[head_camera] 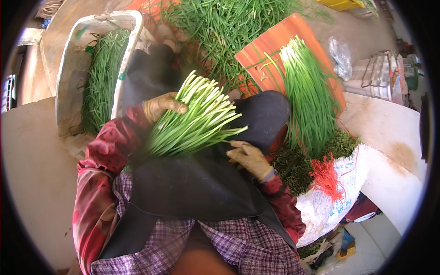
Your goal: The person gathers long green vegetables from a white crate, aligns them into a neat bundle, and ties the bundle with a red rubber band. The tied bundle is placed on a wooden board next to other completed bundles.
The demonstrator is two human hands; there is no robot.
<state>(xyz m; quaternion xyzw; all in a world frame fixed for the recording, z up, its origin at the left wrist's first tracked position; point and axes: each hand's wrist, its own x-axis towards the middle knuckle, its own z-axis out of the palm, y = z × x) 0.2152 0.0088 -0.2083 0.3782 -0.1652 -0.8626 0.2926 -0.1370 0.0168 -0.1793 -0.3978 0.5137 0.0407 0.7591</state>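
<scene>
My left hand [166, 106], in a tan glove, holds a bunch of long green stalks with pale ends, probably garlic chives [196, 120], above my lap. The thumb lies over the stalks, and the pale ends point up and to the right. At the lower right of the bunch is my right hand [249, 158], also gloved, with its fingers curled near one thin stalk end; whether it pinches that stalk I cannot tell. Another neat bunch of chives [309, 92] rests on an orange-brown board [266, 41] to the right. A black apron [199, 185] covers my lap.
A white plastic crate [63, 82] with greens stands at the left. Loose chives [230, 27] are heaped ahead. On the right stands a white woven sack [316, 209] of greens, with red strings [328, 177] on it. Beyond the board lies a clear plastic bag [340, 62].
</scene>
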